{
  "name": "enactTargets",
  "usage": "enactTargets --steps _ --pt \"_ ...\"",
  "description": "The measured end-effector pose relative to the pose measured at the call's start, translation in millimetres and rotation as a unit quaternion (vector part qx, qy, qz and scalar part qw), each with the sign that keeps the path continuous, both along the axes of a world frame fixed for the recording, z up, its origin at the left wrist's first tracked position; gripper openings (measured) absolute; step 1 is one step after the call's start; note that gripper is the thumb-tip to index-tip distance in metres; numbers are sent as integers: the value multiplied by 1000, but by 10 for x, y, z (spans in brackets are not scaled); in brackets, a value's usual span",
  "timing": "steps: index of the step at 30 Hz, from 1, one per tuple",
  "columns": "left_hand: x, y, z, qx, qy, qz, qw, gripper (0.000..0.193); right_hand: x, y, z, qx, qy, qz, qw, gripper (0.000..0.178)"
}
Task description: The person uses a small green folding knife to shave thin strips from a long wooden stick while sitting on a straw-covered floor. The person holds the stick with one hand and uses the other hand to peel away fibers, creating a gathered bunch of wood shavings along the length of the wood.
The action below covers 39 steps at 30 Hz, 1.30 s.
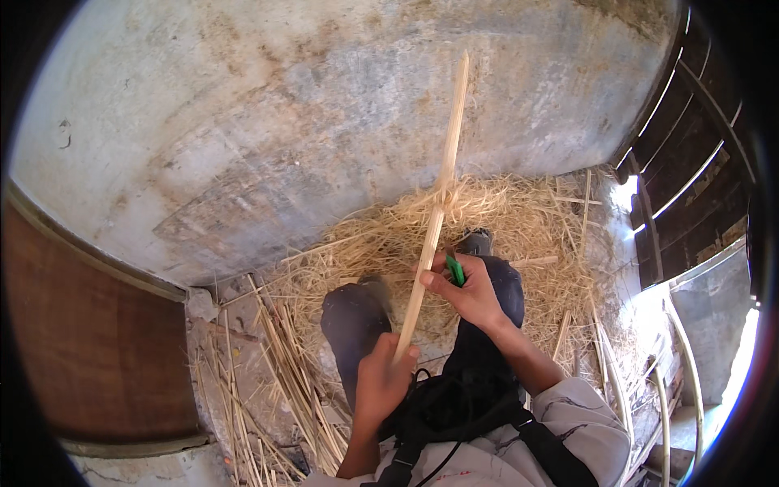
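A long, pale bamboo strip (431,243) slants up and away from my lap, its far tip in front of the wall. Near its lower end my left hand (385,375) is closed around it. Higher up, my right hand (469,294) grips a knife with a green handle (456,271), and its thumb lies along the strip. Most of the blade is hidden by the hand and the strip. Both hands are above and between my bent knees.
Thin shavings (519,207) cover the floor around my feet, up to the stained wall (341,114). Several long split strips (296,381) lie at the left. A brown panel (97,325) stands far left; dark slats (690,154) and poles (665,422) are at the right.
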State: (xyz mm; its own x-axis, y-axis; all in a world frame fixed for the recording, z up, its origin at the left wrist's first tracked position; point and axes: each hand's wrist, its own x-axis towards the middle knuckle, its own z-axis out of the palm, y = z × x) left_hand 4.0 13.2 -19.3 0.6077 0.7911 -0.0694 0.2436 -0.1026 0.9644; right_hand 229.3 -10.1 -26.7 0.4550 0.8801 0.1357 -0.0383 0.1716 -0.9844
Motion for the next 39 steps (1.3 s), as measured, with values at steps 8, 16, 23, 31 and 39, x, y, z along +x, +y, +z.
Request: enactTargets --steps 8,16,23,31,39 --pt "312 56 73 27 -14 33 999 21 -110 -63 105 -29 -27 24 999 24" --pt "295 20 191 -38 -88 38 995 22 95 -253 234 71 -352 -26 933 30" --pt "284 16 270 -24 -92 36 995 24 99 -296 257 73 -488 -72 867 33" --pt "265 11 297 -45 -96 32 994 25 76 -305 304 79 -537 -119 832 36" --pt "228 -4 279 -54 -90 29 994 24 58 -295 296 89 -548 -141 820 35"
